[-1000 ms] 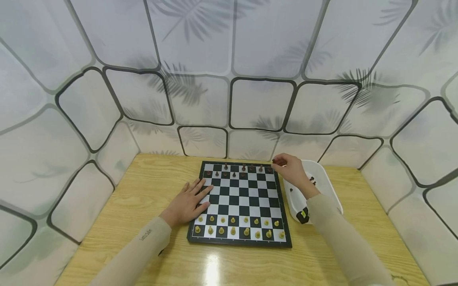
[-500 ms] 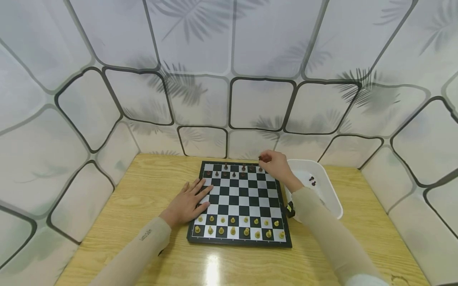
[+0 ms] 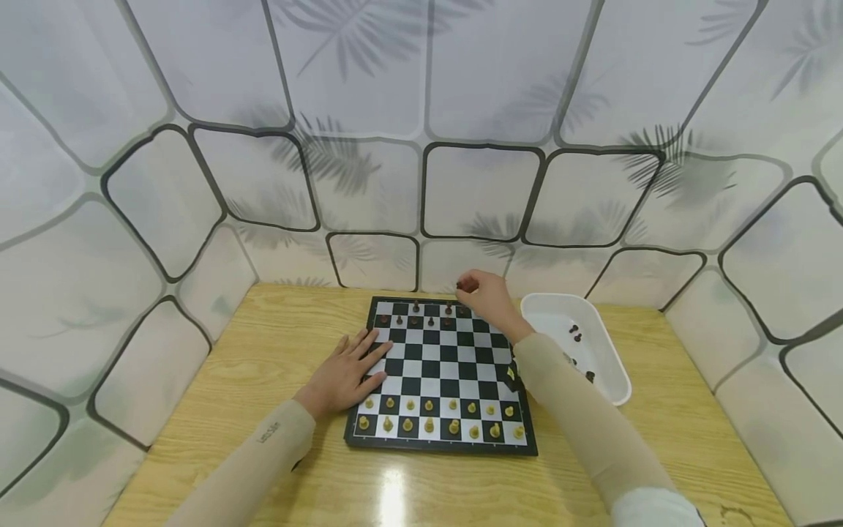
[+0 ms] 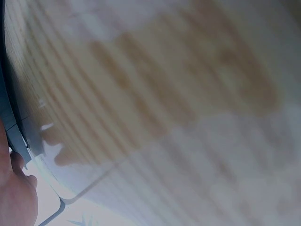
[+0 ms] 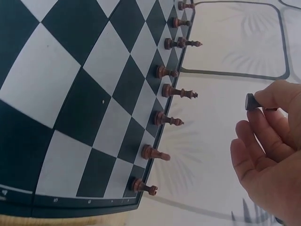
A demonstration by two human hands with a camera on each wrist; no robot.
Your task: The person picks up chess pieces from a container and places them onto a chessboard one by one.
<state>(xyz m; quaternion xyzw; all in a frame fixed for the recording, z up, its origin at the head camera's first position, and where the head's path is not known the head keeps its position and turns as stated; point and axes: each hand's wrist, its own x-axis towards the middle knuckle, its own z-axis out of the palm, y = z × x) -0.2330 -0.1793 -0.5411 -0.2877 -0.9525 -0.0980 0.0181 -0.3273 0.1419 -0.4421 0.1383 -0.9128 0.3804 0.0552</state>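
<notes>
My right hand (image 3: pixel 489 298) is raised over the far edge of the chessboard (image 3: pixel 449 371). Thumb and fingertips pinch a dark chess piece (image 5: pixel 250 102); its round base shows, while the fingers cover most of its body. In the right wrist view, reddish-brown pieces stand along that far side, among them a king (image 5: pixel 179 91), a knight (image 5: pixel 154 152) and a rook (image 5: pixel 144 186). My left hand (image 3: pixel 345 372) lies with fingers spread on the board's left edge. Only part of it appears at the left wrist view's border. Yellow pieces (image 3: pixel 429 424) fill the two near rows.
A white plastic tray (image 3: pixel 619 373) sits right of the board, with several dark pieces (image 3: pixel 575 329) lying in it. The wooden table (image 3: pixel 283 322) backs onto a patterned wall (image 3: pixel 474 194) close behind the board's far edge. My right forearm crosses the board's right side.
My right hand has moved left along the board's far edge, from the right corner toward the middle, still pinching the dark piece. More of the tray is uncovered. The left hand stays put.
</notes>
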